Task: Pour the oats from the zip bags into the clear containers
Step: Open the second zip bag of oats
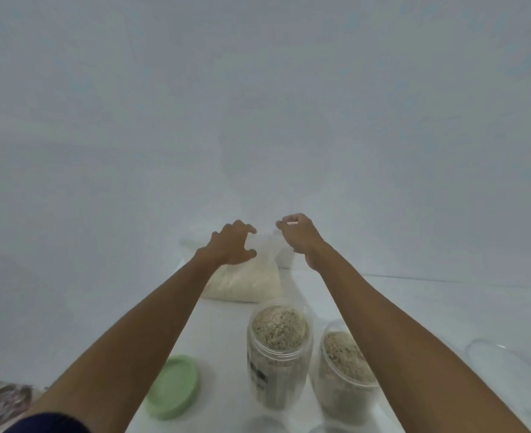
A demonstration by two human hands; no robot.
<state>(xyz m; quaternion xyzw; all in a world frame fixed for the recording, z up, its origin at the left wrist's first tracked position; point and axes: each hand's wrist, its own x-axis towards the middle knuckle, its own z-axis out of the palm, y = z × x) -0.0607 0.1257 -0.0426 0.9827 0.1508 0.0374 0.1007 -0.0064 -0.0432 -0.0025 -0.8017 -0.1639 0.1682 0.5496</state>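
A green lid (pixel 173 387) lies on the white tabletop (pixel 223 339), well nearer the person than the fingers. The left hand (pixel 231 243) hovers with fingers spread and curled over a zip bag (pixel 245 281) of oats. Below and nearer stand two clear containers, one (pixel 278 351) beside the other (pixel 345 370), both nearly full. The right hand (pixel 298 234) pinches the bag's top edge (blurred, so uncertain). Likely step: opening the bag; next calls for both hands parting the seal.
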